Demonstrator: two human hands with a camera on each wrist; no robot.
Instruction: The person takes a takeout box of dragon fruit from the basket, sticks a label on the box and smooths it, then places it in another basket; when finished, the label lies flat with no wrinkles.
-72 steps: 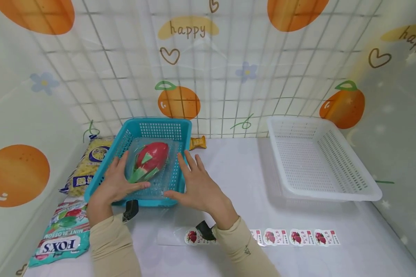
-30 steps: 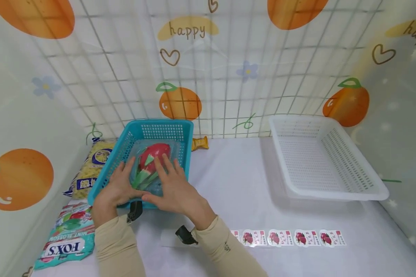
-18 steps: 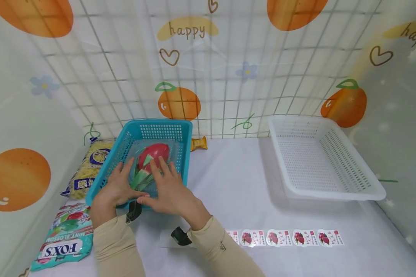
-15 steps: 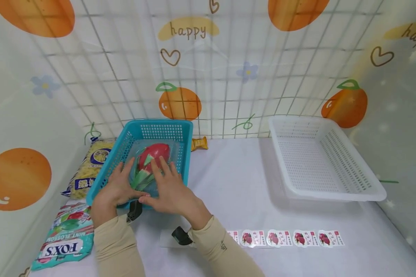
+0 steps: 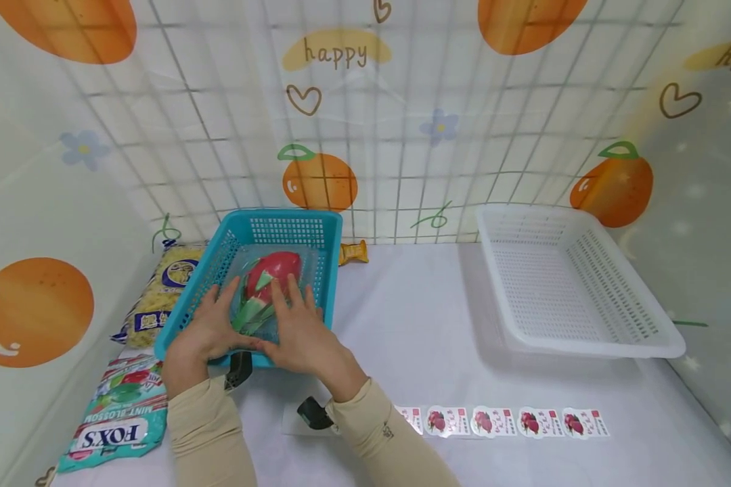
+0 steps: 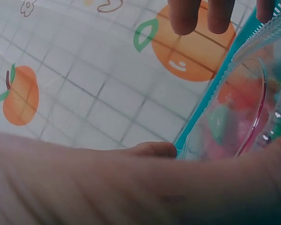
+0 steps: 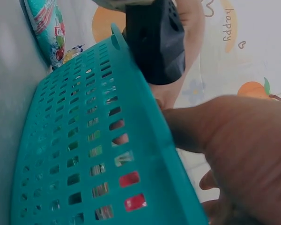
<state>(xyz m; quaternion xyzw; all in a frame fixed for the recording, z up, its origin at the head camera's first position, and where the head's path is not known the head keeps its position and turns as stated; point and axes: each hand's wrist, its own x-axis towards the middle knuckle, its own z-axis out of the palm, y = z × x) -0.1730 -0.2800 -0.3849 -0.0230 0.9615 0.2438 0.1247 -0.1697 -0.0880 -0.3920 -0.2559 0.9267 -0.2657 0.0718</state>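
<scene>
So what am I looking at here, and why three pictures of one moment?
No machine here: a person works with bare hands and wears three cameras. The wide picture comes from the head; the two close ones come from the wrists. Both the left hand and the right hand rest on a clear plastic box holding a dragon fruit, inside a blue basket. Whether either has a grip on it is unclear. On the table sit an empty white basket, a sticker strip and a candy bag.
</scene>
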